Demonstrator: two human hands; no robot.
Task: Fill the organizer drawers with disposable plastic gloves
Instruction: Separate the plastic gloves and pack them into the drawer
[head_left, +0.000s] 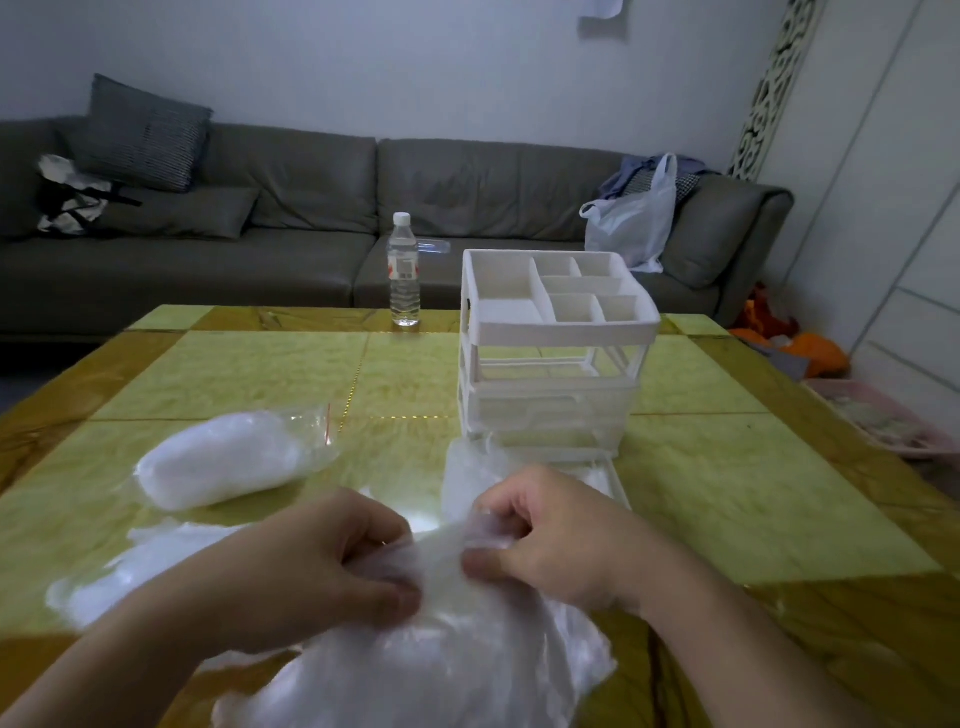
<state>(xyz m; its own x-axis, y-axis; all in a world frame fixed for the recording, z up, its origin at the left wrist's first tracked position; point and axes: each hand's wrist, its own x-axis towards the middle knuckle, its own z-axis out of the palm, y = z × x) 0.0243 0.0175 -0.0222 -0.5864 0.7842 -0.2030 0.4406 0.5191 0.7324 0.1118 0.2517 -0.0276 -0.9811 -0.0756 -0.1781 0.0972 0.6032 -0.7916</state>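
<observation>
Head view: both hands at the table's (727, 519) near edge. My left hand (317, 566) and right hand (561, 540) each pinch the same crumpled clump of plastic gloves (441, 639), fingers curled into the film. Sealed glove pack (223, 460) lies to the left, unopened. White organizer (550, 358) stands beyond; one drawer (597, 467) pulled out, contents unclear. Judgement: filling barely started, most remains.
</observation>
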